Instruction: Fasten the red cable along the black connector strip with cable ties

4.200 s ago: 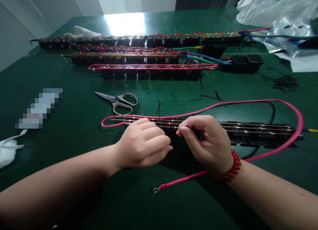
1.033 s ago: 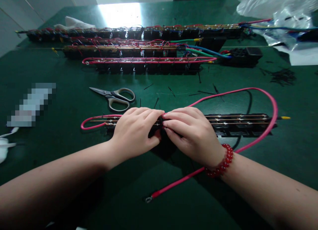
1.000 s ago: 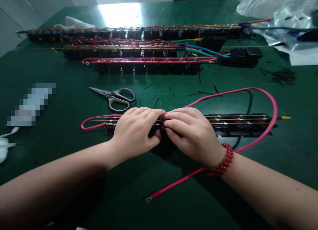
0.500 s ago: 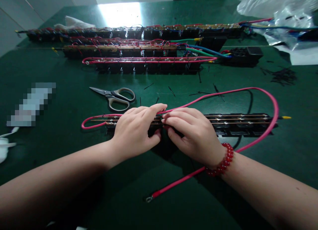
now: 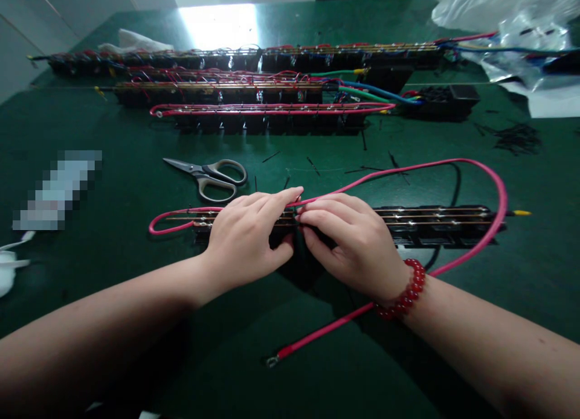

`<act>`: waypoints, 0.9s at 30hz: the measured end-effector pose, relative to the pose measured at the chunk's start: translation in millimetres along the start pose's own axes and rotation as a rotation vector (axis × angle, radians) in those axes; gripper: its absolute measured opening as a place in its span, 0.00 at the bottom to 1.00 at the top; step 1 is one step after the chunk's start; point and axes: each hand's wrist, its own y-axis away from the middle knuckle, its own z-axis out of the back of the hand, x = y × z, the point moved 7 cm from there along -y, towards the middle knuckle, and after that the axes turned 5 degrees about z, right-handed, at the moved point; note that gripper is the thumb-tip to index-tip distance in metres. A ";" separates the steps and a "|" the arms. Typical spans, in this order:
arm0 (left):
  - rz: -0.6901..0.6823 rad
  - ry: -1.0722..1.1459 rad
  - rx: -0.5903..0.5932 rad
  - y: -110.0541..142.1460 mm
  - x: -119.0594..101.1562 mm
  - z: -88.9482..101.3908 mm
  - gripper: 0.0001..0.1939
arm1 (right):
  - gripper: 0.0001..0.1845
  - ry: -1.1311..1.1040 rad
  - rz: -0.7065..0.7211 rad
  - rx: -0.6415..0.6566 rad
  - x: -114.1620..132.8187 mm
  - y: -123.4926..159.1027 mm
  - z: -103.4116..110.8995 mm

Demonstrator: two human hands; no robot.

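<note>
A long black segmented strip [image 5: 437, 229] with thin brass-coloured rods lies across the table in front of me. A red cable [image 5: 502, 195] runs along its far side, loops at the left end and bends round in a wide curve on the right. Its free end has a metal ring lug [image 5: 272, 361] and rests nearer to me. My left hand [image 5: 249, 232] is closed over the strip and cable, thumb in front, index finger beyond the cable. Close beside it, my right hand [image 5: 348, 235] pinches at the strip's middle; what its fingertips hold is hidden.
Scissors [image 5: 211, 177] lie behind my left hand. Small black ties are scattered behind the strip, with a pile [image 5: 516, 138] at right. Farther back are similar wired strips [image 5: 272, 120], a black box [image 5: 446, 102] and plastic bags [image 5: 525, 20]. A blurred-out object [image 5: 58, 189] is at left.
My right hand's fingers and my left index fingertip have shifted very slightly at the strip's middle. The cable and strip look almost the same.
</note>
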 end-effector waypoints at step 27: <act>-0.066 -0.071 0.014 0.3 -4.0 -1.7 0.27 | 0.08 0.068 -0.005 0.068 1.0 -1.1 -2.5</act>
